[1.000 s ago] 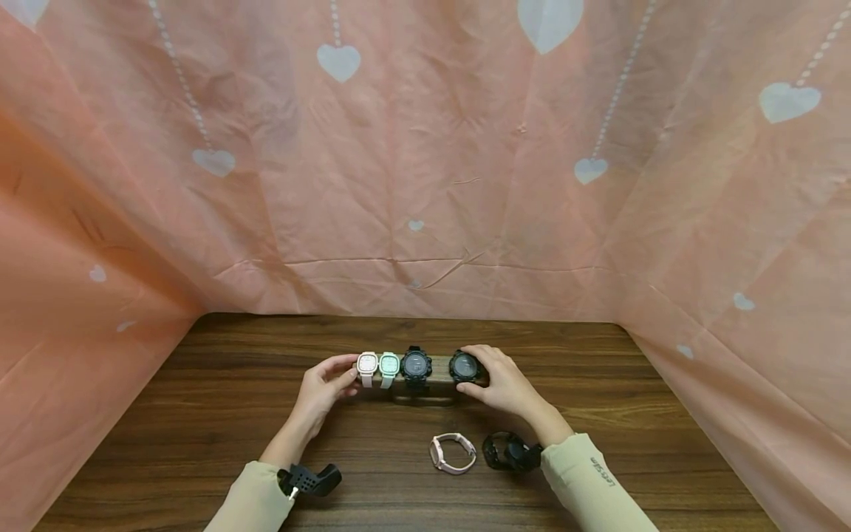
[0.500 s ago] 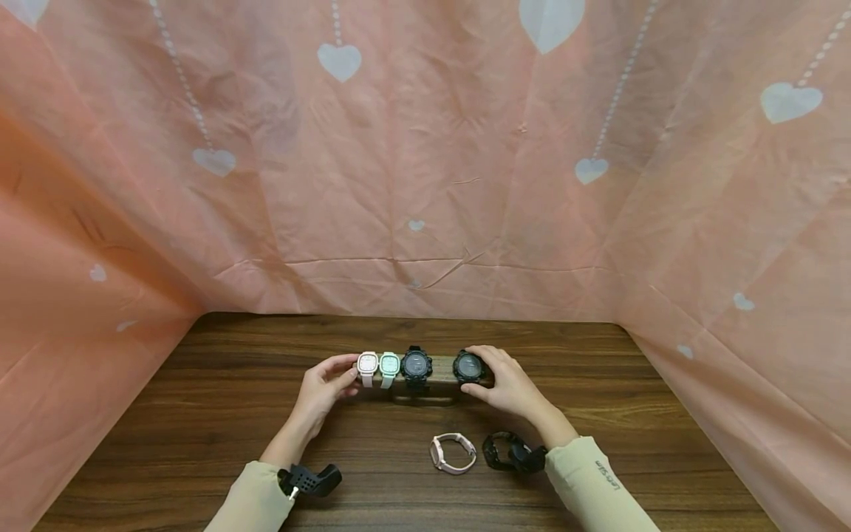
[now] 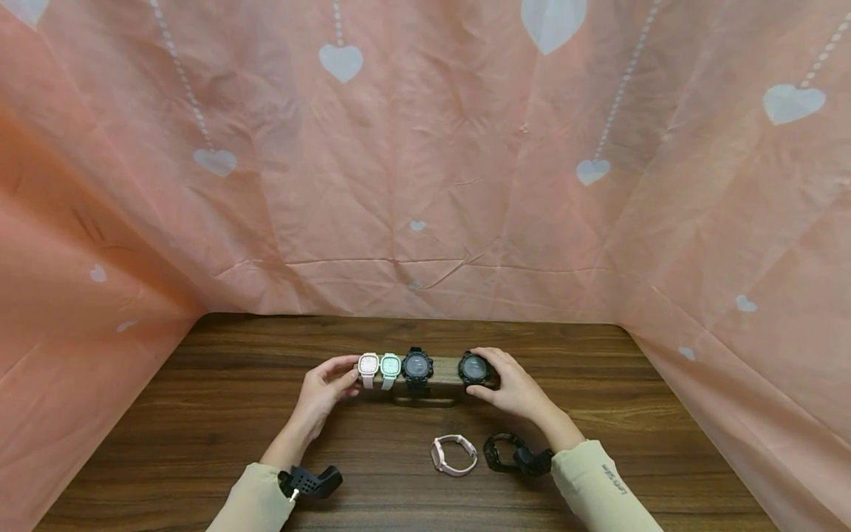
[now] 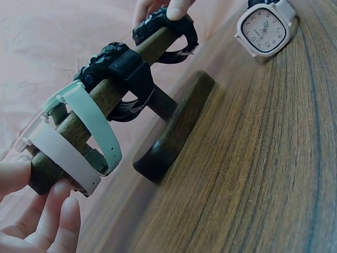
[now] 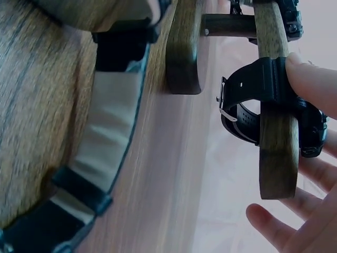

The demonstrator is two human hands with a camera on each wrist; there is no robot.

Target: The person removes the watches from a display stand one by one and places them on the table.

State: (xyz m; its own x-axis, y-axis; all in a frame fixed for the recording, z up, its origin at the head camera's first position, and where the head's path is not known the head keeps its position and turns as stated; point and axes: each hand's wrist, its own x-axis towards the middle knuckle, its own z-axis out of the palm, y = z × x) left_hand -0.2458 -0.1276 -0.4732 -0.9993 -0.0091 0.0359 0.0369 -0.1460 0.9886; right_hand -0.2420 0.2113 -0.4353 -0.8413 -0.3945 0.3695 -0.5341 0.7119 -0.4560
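"While both hands work at the wooden stand [image 3: 444, 373], what is the state of each grip?"

"Left hand [image 3: 322, 390]: thumb and fingers pinch the left end of the stand's bar [image 5: 279, 158]. Right hand [image 3: 515, 386]: thumb and fingers pinch the right-end black watch [image 3: 473, 367], which is strapped around the bar, just below and right of the centre of the frame in the head view."

"Where are the other mounted watches?"

"From the left end of the bar: pink watch [image 3: 368, 366], mint watch [image 3: 390, 366], mid-bar black watch [image 3: 417, 366], set side by side. A bare stretch of bar separates this group from the right-end black watch."

"What lies around the stand?"

"Two items on the table [image 3: 233, 414], lower centre of the frame, apart from the stand: loose pink watch [image 3: 437, 454], strap looped; loose black watch [image 3: 491, 453], near its right side. A pink curtain [image 3: 412, 148] encloses the table at the back and sides."

"Which items obstruct?"

"Head view: the right wrist camera [image 3: 534, 462] overlaps the loose black watch. Right wrist view: a pale-lined strap [image 5: 108, 121] covers part of the left side; its owner cannot be identified."
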